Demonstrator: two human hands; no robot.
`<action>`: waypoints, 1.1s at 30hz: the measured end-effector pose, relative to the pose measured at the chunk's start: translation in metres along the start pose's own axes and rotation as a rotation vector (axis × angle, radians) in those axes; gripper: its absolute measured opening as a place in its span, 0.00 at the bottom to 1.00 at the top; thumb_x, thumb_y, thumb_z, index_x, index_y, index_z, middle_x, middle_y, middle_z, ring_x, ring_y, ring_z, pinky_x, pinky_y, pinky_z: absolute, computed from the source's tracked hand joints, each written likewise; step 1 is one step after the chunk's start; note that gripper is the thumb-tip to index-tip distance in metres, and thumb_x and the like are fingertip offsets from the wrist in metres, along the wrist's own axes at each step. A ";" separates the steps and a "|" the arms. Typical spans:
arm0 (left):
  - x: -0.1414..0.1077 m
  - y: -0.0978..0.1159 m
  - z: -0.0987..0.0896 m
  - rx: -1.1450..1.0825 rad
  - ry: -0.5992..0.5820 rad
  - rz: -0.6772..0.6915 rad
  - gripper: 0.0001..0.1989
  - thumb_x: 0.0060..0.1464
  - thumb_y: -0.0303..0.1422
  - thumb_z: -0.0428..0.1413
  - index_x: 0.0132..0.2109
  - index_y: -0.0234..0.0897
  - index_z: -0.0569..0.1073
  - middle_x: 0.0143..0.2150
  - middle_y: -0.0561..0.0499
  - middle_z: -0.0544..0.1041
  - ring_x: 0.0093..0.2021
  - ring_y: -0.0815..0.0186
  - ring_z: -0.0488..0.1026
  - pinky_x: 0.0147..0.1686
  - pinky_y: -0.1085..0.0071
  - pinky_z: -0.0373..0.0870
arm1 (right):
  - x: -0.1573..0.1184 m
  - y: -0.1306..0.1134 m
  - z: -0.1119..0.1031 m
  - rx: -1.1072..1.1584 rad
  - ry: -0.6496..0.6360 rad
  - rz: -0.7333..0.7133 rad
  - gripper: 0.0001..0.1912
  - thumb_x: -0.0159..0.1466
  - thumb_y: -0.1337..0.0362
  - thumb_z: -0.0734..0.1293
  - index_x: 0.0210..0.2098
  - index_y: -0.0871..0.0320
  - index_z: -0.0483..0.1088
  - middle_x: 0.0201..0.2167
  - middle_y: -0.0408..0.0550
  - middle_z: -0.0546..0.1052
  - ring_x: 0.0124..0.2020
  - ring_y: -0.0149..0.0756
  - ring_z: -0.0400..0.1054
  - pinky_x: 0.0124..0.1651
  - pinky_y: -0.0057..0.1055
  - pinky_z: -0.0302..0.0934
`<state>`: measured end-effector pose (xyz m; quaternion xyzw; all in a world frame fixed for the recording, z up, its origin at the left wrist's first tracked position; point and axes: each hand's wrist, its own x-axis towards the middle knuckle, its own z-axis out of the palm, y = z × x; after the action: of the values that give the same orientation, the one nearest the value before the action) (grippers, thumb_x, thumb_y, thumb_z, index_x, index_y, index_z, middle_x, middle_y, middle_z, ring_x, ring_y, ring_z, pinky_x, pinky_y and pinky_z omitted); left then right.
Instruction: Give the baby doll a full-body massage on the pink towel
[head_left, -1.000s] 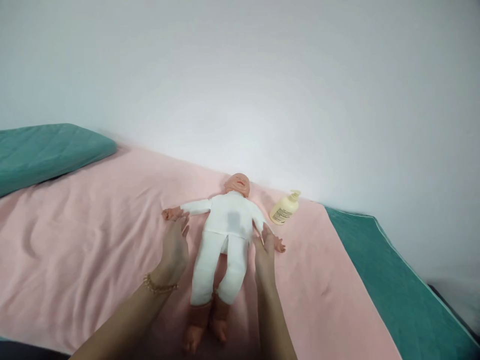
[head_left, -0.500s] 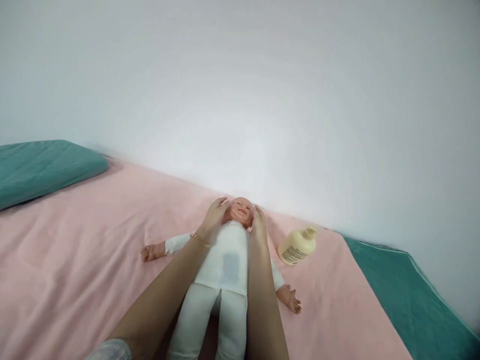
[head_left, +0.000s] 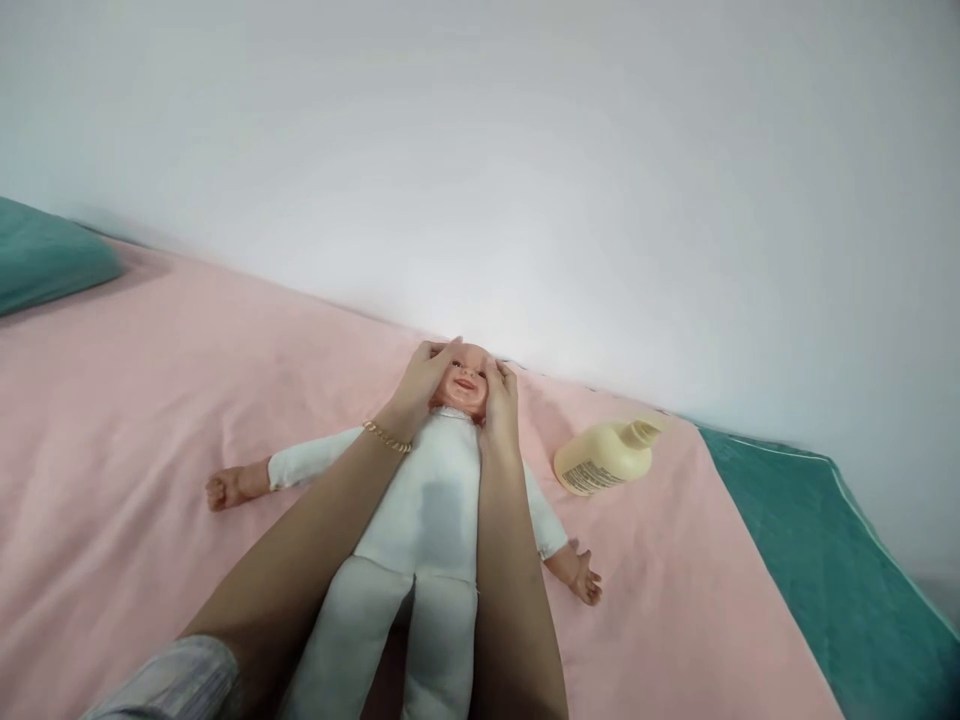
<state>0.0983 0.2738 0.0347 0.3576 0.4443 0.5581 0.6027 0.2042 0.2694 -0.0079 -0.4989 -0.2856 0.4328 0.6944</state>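
Note:
A baby doll (head_left: 420, 470) with a white cloth body lies on its back, head toward the wall and arms spread out to both sides. My left hand (head_left: 421, 384), with a gold bracelet at the wrist, cups one side of the doll's head (head_left: 466, 398). Against the other side presses my right hand (head_left: 502, 402), its fingers curved round the head. Both thumbs rest near the doll's temples and forehead. The backs of the fingers show only in part. My forearms run along both sides of the torso, which bears a grey patch (head_left: 444, 515).
A pale yellow bottle (head_left: 606, 462) with printed text stands on the pink sheet (head_left: 675, 600), right of the doll. Green cloth (head_left: 832, 560) borders the sheet at the right. A green padded piece (head_left: 52, 255) lies at the far left. Behind rises a white wall (head_left: 480, 180).
My hands have closed further round the doll's head, and the thumbs have come onto the sides of its face. The view has shifted, so the doll appears larger and its head higher.

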 end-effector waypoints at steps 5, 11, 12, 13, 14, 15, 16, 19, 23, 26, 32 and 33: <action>-0.008 0.008 -0.006 -0.041 -0.070 -0.076 0.17 0.51 0.36 0.64 0.45 0.33 0.71 0.41 0.43 0.77 0.38 0.62 0.76 0.37 0.69 0.74 | -0.010 -0.009 0.003 -0.088 -0.019 0.003 0.27 0.54 0.49 0.71 0.49 0.54 0.66 0.51 0.48 0.73 0.52 0.38 0.69 0.54 0.37 0.67; -0.014 0.012 -0.012 0.015 -0.190 -0.068 0.17 0.51 0.38 0.64 0.43 0.31 0.76 0.36 0.44 0.79 0.38 0.59 0.76 0.39 0.66 0.74 | -0.018 -0.017 0.006 -0.089 0.009 0.064 0.33 0.50 0.53 0.75 0.52 0.55 0.64 0.53 0.51 0.70 0.51 0.41 0.70 0.52 0.37 0.68; -0.013 0.010 -0.011 0.017 -0.183 -0.064 0.18 0.50 0.39 0.64 0.44 0.31 0.76 0.38 0.43 0.79 0.39 0.58 0.76 0.40 0.65 0.74 | -0.017 -0.016 0.005 -0.074 0.012 0.080 0.34 0.49 0.53 0.75 0.52 0.54 0.64 0.53 0.50 0.71 0.50 0.41 0.71 0.51 0.37 0.69; -0.012 0.008 -0.011 0.020 -0.171 -0.063 0.19 0.49 0.39 0.64 0.45 0.31 0.76 0.41 0.42 0.79 0.40 0.58 0.76 0.40 0.65 0.74 | -0.016 -0.015 0.005 -0.063 0.017 0.092 0.34 0.49 0.53 0.75 0.51 0.54 0.64 0.52 0.50 0.71 0.50 0.41 0.71 0.50 0.37 0.69; -0.010 0.006 -0.010 0.022 -0.158 -0.064 0.20 0.49 0.40 0.64 0.45 0.31 0.76 0.42 0.41 0.79 0.40 0.58 0.76 0.41 0.64 0.74 | -0.015 -0.013 0.004 -0.057 0.024 0.101 0.33 0.49 0.54 0.75 0.51 0.54 0.64 0.51 0.50 0.72 0.49 0.41 0.72 0.49 0.37 0.70; -0.008 0.004 -0.009 0.017 -0.151 -0.064 0.20 0.49 0.40 0.64 0.45 0.31 0.76 0.43 0.41 0.79 0.40 0.58 0.76 0.40 0.64 0.74 | -0.013 -0.012 0.004 -0.056 0.034 0.103 0.32 0.49 0.54 0.75 0.50 0.53 0.65 0.51 0.49 0.72 0.49 0.41 0.72 0.49 0.37 0.70; -0.006 0.002 -0.009 0.004 -0.151 -0.064 0.19 0.50 0.40 0.63 0.45 0.31 0.76 0.42 0.41 0.79 0.40 0.58 0.76 0.40 0.65 0.74 | -0.012 -0.010 0.003 -0.057 0.046 0.099 0.31 0.50 0.54 0.75 0.50 0.54 0.65 0.50 0.49 0.73 0.49 0.40 0.72 0.49 0.36 0.70; -0.001 -0.002 -0.008 -0.072 -0.180 -0.063 0.16 0.50 0.40 0.63 0.41 0.31 0.76 0.39 0.43 0.79 0.37 0.60 0.76 0.38 0.66 0.73 | -0.006 -0.006 0.002 -0.063 0.067 0.086 0.27 0.52 0.53 0.73 0.48 0.54 0.66 0.51 0.49 0.73 0.50 0.39 0.71 0.50 0.35 0.70; 0.004 -0.007 -0.009 -0.174 -0.200 -0.072 0.15 0.49 0.39 0.63 0.40 0.32 0.75 0.38 0.45 0.78 0.36 0.62 0.76 0.39 0.66 0.73 | -0.001 -0.003 0.000 -0.060 0.064 0.090 0.23 0.55 0.54 0.69 0.48 0.54 0.68 0.50 0.48 0.74 0.49 0.38 0.72 0.49 0.37 0.70; 0.007 -0.010 -0.008 -0.226 -0.172 -0.085 0.13 0.52 0.36 0.61 0.42 0.33 0.75 0.41 0.43 0.79 0.39 0.61 0.77 0.43 0.65 0.73 | 0.001 -0.002 -0.001 -0.027 0.056 0.082 0.21 0.56 0.56 0.67 0.48 0.53 0.69 0.49 0.48 0.75 0.48 0.37 0.72 0.50 0.38 0.69; 0.014 -0.016 -0.009 -0.257 -0.059 -0.151 0.16 0.54 0.29 0.56 0.50 0.36 0.73 0.48 0.43 0.78 0.45 0.59 0.77 0.45 0.63 0.74 | 0.004 0.000 -0.001 0.035 0.075 0.069 0.18 0.56 0.61 0.64 0.46 0.54 0.71 0.48 0.46 0.77 0.46 0.37 0.73 0.51 0.39 0.69; 0.015 -0.017 -0.009 -0.252 -0.052 -0.150 0.16 0.54 0.29 0.56 0.50 0.37 0.73 0.49 0.43 0.77 0.45 0.59 0.77 0.45 0.63 0.74 | 0.004 0.000 0.000 0.038 0.096 0.064 0.17 0.56 0.61 0.64 0.45 0.55 0.71 0.47 0.46 0.77 0.46 0.37 0.73 0.51 0.39 0.69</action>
<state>0.0958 0.2856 0.0143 0.2594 0.3803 0.5535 0.6941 0.2062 0.2729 -0.0081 -0.5146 -0.2277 0.4358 0.7025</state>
